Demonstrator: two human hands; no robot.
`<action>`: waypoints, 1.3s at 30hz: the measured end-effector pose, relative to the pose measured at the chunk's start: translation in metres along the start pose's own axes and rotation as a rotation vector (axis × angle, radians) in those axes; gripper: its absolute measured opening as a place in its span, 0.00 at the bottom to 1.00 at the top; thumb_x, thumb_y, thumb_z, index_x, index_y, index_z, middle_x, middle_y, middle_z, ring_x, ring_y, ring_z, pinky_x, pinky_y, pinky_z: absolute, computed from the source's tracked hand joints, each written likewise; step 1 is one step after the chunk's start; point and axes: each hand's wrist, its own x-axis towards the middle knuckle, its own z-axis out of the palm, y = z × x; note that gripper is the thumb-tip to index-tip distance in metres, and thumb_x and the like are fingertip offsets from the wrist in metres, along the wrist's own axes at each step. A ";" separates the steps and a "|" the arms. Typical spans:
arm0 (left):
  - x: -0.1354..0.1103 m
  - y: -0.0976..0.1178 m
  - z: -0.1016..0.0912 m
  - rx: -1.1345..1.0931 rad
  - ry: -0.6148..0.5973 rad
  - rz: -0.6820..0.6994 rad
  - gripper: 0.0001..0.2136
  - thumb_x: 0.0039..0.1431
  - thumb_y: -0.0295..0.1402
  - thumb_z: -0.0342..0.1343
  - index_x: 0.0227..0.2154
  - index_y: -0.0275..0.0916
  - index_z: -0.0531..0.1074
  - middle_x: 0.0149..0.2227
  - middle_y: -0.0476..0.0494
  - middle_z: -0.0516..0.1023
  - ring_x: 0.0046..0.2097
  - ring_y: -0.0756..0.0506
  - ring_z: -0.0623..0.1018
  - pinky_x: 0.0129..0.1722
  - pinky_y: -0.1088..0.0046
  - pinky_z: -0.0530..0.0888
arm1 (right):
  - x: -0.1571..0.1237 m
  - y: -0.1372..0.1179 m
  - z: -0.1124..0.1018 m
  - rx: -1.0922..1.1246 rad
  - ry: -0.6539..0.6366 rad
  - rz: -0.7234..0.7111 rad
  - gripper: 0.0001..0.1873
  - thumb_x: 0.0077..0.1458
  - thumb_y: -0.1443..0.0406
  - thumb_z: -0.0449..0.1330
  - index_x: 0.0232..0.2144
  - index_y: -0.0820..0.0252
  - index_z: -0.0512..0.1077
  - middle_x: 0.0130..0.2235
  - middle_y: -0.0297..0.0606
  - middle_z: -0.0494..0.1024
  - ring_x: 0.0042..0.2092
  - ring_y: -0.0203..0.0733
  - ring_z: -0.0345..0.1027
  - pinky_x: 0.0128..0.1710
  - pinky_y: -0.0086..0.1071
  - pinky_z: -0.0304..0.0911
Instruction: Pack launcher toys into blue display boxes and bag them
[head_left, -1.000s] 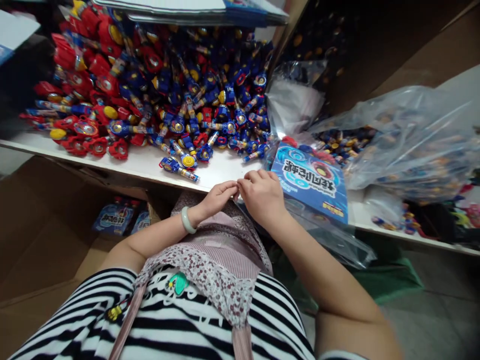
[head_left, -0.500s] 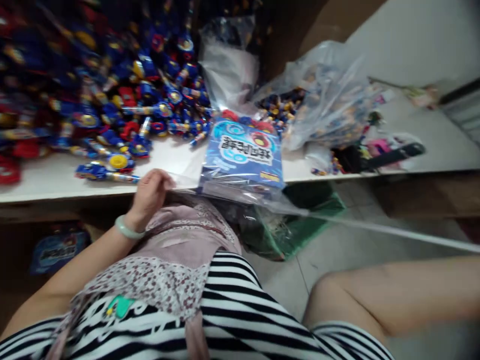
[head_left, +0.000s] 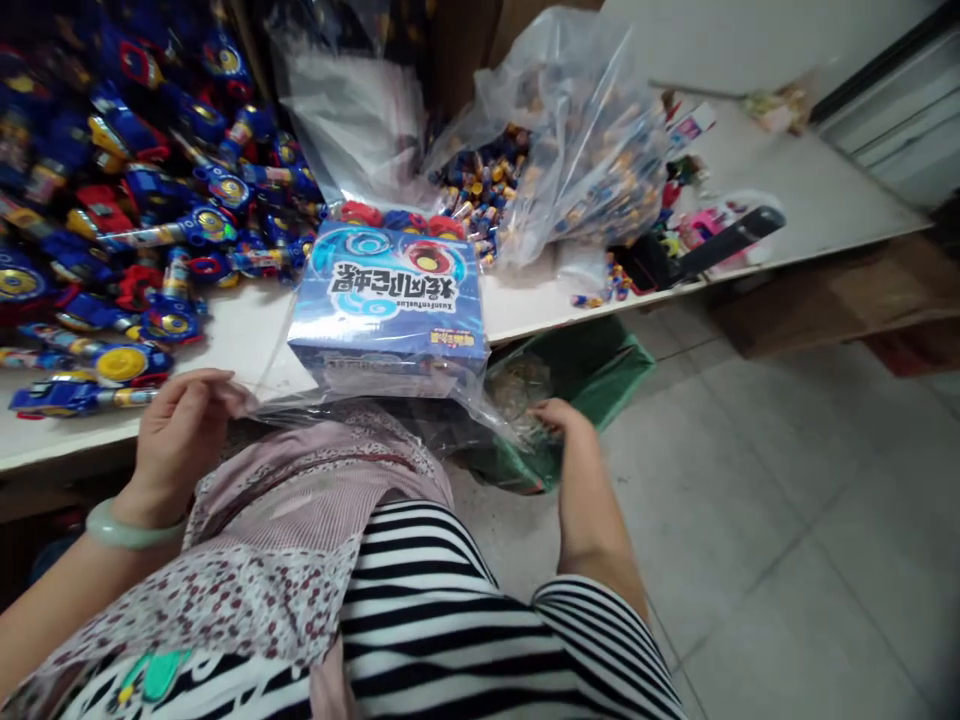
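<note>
A blue printed display box (head_left: 390,300) stands at the table edge inside a clear plastic bag (head_left: 289,385). Red and blue toy parts (head_left: 405,220) show along its far side. My left hand (head_left: 184,425), a pale bangle on its wrist, is closed in a pinch on the bag's left edge. Just beyond it lies a blue toy with a yellow disc (head_left: 124,362). To the box's lower right, my right hand (head_left: 559,418) is closed over a green bin (head_left: 600,390), close to the bag's right corner. What its fingers hold cannot be made out.
Many blue and red toys (head_left: 150,200) are heaped at the left. Behind the box stands a stack of clear bags (head_left: 352,120). A big clear sack (head_left: 592,150) of small yellow-and-blue pieces is to the right, beside a black-handled object (head_left: 731,245).
My right hand has come from beyond the right edge to the bin beside the bag. The pale strip stretched rightward from the bag no longer shows. The view has shifted right.
</note>
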 end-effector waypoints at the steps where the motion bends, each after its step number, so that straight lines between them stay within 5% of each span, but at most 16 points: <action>1: 0.001 0.000 -0.001 -0.009 -0.020 0.014 0.08 0.51 0.45 0.67 0.32 0.49 0.82 0.19 0.55 0.75 0.25 0.50 0.73 0.30 0.70 0.76 | 0.002 0.008 -0.006 0.024 0.015 0.003 0.16 0.64 0.57 0.60 0.48 0.63 0.73 0.48 0.41 0.78 0.46 0.41 0.75 0.47 0.41 0.74; 6: 0.004 0.001 -0.007 -0.034 -0.114 0.054 0.10 0.54 0.45 0.66 0.36 0.48 0.81 0.21 0.53 0.76 0.26 0.48 0.74 0.32 0.69 0.76 | -0.005 0.016 -0.032 0.069 0.247 -0.161 0.19 0.65 0.58 0.53 0.29 0.61 0.78 0.41 0.44 0.84 0.43 0.35 0.77 0.51 0.34 0.70; 8: 0.005 0.002 -0.008 -0.049 -0.151 0.045 0.10 0.55 0.43 0.66 0.37 0.45 0.81 0.22 0.51 0.77 0.27 0.48 0.74 0.33 0.68 0.76 | -0.019 -0.001 -0.033 0.062 0.294 -0.244 0.11 0.56 0.60 0.64 0.39 0.60 0.80 0.48 0.46 0.83 0.51 0.42 0.75 0.57 0.41 0.67; 12: 0.011 0.001 -0.008 -0.067 -0.233 0.090 0.11 0.58 0.42 0.65 0.40 0.42 0.80 0.23 0.49 0.77 0.29 0.47 0.75 0.35 0.68 0.74 | -0.067 -0.052 -0.004 0.092 0.126 -0.712 0.59 0.33 0.54 0.79 0.66 0.52 0.60 0.66 0.47 0.66 0.66 0.54 0.61 0.64 0.49 0.60; 14: 0.013 0.000 -0.012 -0.068 -0.257 0.117 0.12 0.60 0.43 0.64 0.43 0.43 0.80 0.23 0.49 0.77 0.30 0.47 0.76 0.36 0.67 0.74 | -0.091 -0.072 0.019 0.144 0.216 -0.888 0.45 0.44 0.53 0.74 0.62 0.52 0.65 0.57 0.45 0.75 0.58 0.51 0.70 0.59 0.47 0.66; 17: 0.009 0.002 -0.036 0.023 -0.307 0.160 0.11 0.61 0.44 0.62 0.42 0.46 0.81 0.29 0.46 0.80 0.36 0.43 0.78 0.43 0.63 0.76 | -0.116 -0.074 0.038 0.141 0.417 -1.051 0.07 0.59 0.58 0.63 0.38 0.52 0.77 0.34 0.38 0.80 0.38 0.43 0.75 0.41 0.40 0.72; 20: -0.007 0.009 -0.076 0.256 -0.387 0.161 0.08 0.58 0.43 0.64 0.32 0.46 0.83 0.44 0.43 0.82 0.50 0.38 0.78 0.56 0.58 0.73 | -0.125 -0.045 0.031 -0.104 0.371 -1.203 0.05 0.56 0.63 0.66 0.28 0.52 0.76 0.26 0.34 0.76 0.30 0.39 0.71 0.32 0.34 0.68; 22: -0.018 0.012 -0.097 0.244 -0.356 0.032 0.07 0.54 0.41 0.68 0.34 0.48 0.83 0.53 0.43 0.79 0.57 0.37 0.75 0.60 0.59 0.71 | -0.123 -0.020 0.023 -0.156 0.345 -1.169 0.06 0.51 0.63 0.70 0.28 0.51 0.76 0.27 0.33 0.76 0.30 0.38 0.70 0.31 0.33 0.67; 25: -0.025 0.008 -0.103 -0.044 -0.301 -0.327 0.21 0.50 0.45 0.70 0.48 0.49 0.80 0.52 0.40 0.79 0.54 0.38 0.78 0.52 0.63 0.78 | -0.112 0.000 0.026 0.265 0.309 -0.888 0.21 0.47 0.45 0.70 0.38 0.48 0.76 0.34 0.38 0.79 0.35 0.44 0.75 0.36 0.38 0.71; 27: -0.022 0.001 -0.088 -0.173 -0.410 -0.614 0.28 0.50 0.56 0.66 0.47 0.40 0.80 0.45 0.33 0.82 0.47 0.37 0.81 0.45 0.63 0.80 | -0.102 -0.007 0.038 0.571 0.052 -0.570 0.37 0.46 0.31 0.57 0.43 0.49 0.75 0.39 0.43 0.80 0.39 0.48 0.76 0.39 0.42 0.73; 30: -0.013 -0.003 -0.057 -0.300 -0.563 -0.882 0.38 0.48 0.67 0.58 0.39 0.30 0.81 0.40 0.27 0.82 0.43 0.35 0.81 0.43 0.61 0.80 | -0.093 -0.037 0.055 0.670 -0.542 -0.189 0.52 0.43 0.24 0.43 0.46 0.55 0.77 0.41 0.50 0.80 0.43 0.51 0.77 0.43 0.45 0.72; 32: -0.009 -0.001 -0.039 -0.399 -0.516 -0.870 0.34 0.50 0.62 0.61 0.41 0.31 0.80 0.39 0.30 0.81 0.41 0.38 0.81 0.43 0.63 0.79 | -0.094 -0.059 0.061 0.730 -0.668 -0.128 0.53 0.43 0.24 0.45 0.48 0.58 0.77 0.36 0.46 0.79 0.39 0.48 0.75 0.42 0.44 0.72; 35: -0.006 0.004 -0.025 -0.472 -0.423 -0.734 0.23 0.50 0.40 0.70 0.48 0.34 0.77 0.28 0.44 0.75 0.31 0.49 0.75 0.34 0.73 0.75 | -0.100 -0.078 0.064 0.862 -0.534 -0.190 0.39 0.49 0.33 0.58 0.49 0.54 0.76 0.21 0.28 0.61 0.23 0.35 0.56 0.29 0.34 0.64; 39: -0.001 -0.001 -0.022 -0.494 -0.450 -0.614 0.33 0.43 0.26 0.71 0.56 0.42 0.71 0.21 0.57 0.62 0.23 0.55 0.64 0.26 0.78 0.65 | -0.101 -0.078 0.072 0.951 -0.455 -0.299 0.36 0.47 0.40 0.66 0.54 0.50 0.73 0.19 0.20 0.41 0.21 0.31 0.34 0.23 0.29 0.49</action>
